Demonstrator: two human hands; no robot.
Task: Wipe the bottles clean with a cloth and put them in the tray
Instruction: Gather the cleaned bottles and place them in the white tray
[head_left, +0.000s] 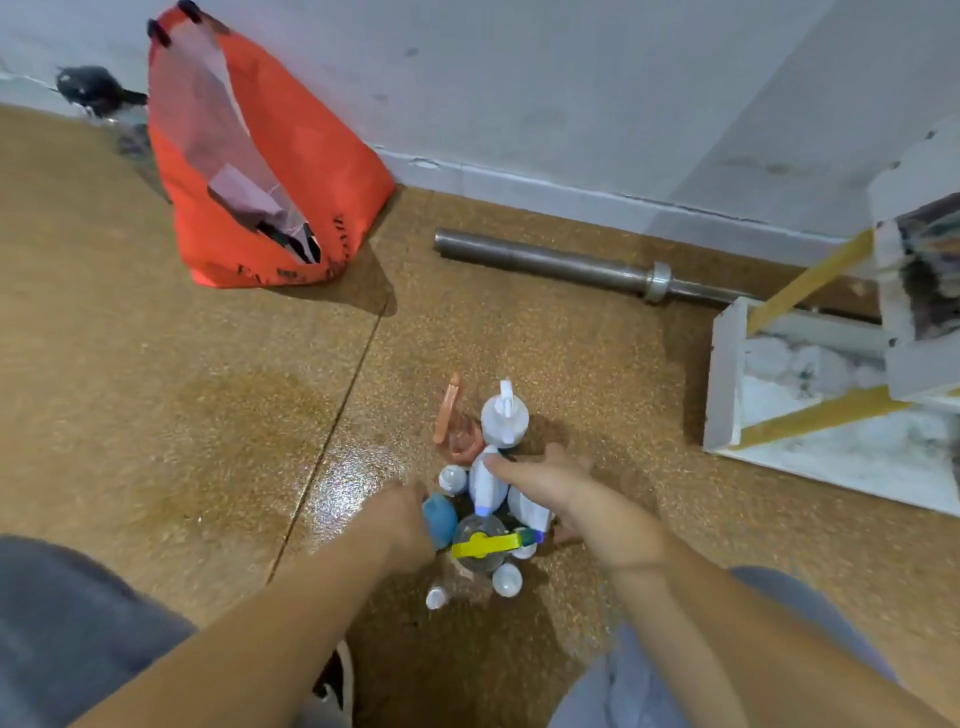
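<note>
A cluster of bottles stands on the brown floor below centre. A white spray bottle (504, 415) and an orange-capped spray bottle (457, 421) are at the far side. A clear bottle with a yellow trigger (485, 543) sits in the middle, with two small white bottles (506, 579) nearer me. My left hand (402, 514) is against a blue bottle (440, 519), its fingers hidden. My right hand (545, 478) reaches over a white bottle (485, 483) with its thumb on it. No cloth or tray is visible.
An orange bag (260, 171) leans on the wall at the back left. A steel barbell bar (571, 267) lies along the wall. A white and yellow wooden frame (779, 395) stands at the right. My knees fill the bottom corners.
</note>
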